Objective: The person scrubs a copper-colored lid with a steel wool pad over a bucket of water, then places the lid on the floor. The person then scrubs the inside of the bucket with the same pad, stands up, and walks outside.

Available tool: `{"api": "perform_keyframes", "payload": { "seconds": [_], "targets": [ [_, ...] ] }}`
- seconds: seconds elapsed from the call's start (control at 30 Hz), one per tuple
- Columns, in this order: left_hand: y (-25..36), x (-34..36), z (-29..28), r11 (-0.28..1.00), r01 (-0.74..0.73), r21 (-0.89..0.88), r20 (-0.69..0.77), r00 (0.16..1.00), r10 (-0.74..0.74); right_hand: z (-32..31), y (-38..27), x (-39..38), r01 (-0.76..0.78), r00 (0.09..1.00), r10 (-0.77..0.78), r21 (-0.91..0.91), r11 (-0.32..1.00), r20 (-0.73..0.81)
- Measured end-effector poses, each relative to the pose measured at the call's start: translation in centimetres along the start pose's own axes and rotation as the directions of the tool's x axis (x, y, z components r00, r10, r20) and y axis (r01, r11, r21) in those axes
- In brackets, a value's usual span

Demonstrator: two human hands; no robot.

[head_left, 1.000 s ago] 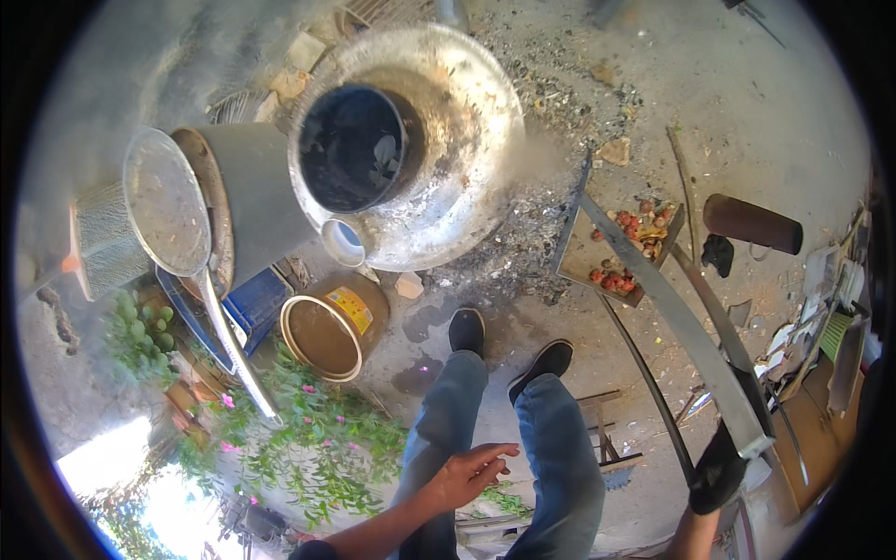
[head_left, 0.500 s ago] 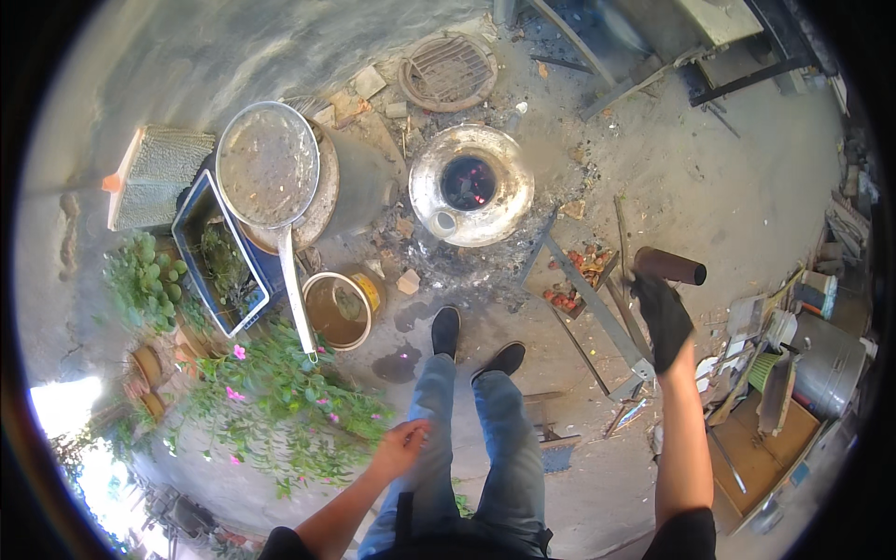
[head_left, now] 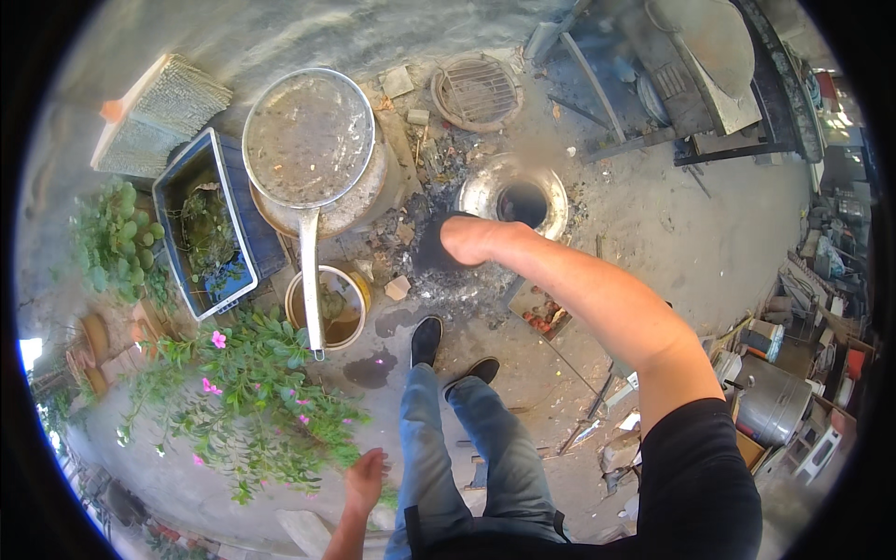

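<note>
My right hand (head_left: 432, 243), in a black glove, reaches forward to the left side of a round metal stove (head_left: 473, 193) with a dark opening in its middle. The glove blends into the sooty ground, so its fingers and anything in them cannot be made out. My right forearm (head_left: 597, 294) crosses over the stove's near edge. Low beside my left leg hangs my bare left hand (head_left: 367, 474), loosely curled and holding nothing visible, near a pink-flowered plant (head_left: 280, 401).
A long-handled round pan (head_left: 308, 140) lies atop a drum at left. Nearby stand a blue tub (head_left: 168, 201) with plants and a bucket (head_left: 359, 327) of brownish water. A round grate (head_left: 478, 91) lies beyond the stove; a metal pot (head_left: 775, 401) and clutter line the right.
My gloved right hand has swung from the far right across to the stove's left side. The left hand has dropped lower. Red embers seen in the stove before no longer show.
</note>
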State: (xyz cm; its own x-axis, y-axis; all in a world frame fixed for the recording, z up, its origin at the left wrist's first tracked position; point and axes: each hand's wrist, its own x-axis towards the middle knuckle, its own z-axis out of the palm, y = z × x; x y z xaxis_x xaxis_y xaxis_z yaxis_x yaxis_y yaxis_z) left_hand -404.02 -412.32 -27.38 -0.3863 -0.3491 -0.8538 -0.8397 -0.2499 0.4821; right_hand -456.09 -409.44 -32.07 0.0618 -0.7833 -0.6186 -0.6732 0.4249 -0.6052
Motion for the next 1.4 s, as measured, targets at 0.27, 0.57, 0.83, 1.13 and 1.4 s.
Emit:
{"api": "perform_keyframes", "payload": {
  "seconds": [0.27, 0.57, 0.83, 1.13, 1.4],
  "targets": [
    [-2.7, -0.8, -4.1, 1.000, -0.010, 0.023, -0.099, 0.995, 0.012, -8.6, 15.6, -10.2, -0.611, 0.746, 0.505, -0.144, 0.778, -0.435],
    [-5.1, -1.8, -4.9, 0.998, 0.025, -0.059, -0.120, 0.992, -0.032, -1.1, 17.8, -14.5, -0.623, 0.776, 0.629, 0.098, 0.776, -0.043],
    [-6.9, 0.1, -4.6, 0.994, 0.041, 0.102, -0.062, 0.997, -0.035, 10.1, 26.8, -11.7, -0.547, 0.814, 0.529, -0.008, 0.837, -0.240],
    [-6.3, 2.5, -4.7, 0.949, -0.037, 0.314, -0.005, 0.999, 0.041, 14.0, 16.3, -16.4, -0.732, 0.637, 0.677, -0.015, 0.681, -0.367],
    [-2.6, 0.2, -5.6, 0.976, -0.004, 0.219, 0.066, 0.998, -0.010, 17.9, -0.4, -11.5, -0.136, 0.711, 0.138, 0.057, 0.989, -0.689]
  ]
}}
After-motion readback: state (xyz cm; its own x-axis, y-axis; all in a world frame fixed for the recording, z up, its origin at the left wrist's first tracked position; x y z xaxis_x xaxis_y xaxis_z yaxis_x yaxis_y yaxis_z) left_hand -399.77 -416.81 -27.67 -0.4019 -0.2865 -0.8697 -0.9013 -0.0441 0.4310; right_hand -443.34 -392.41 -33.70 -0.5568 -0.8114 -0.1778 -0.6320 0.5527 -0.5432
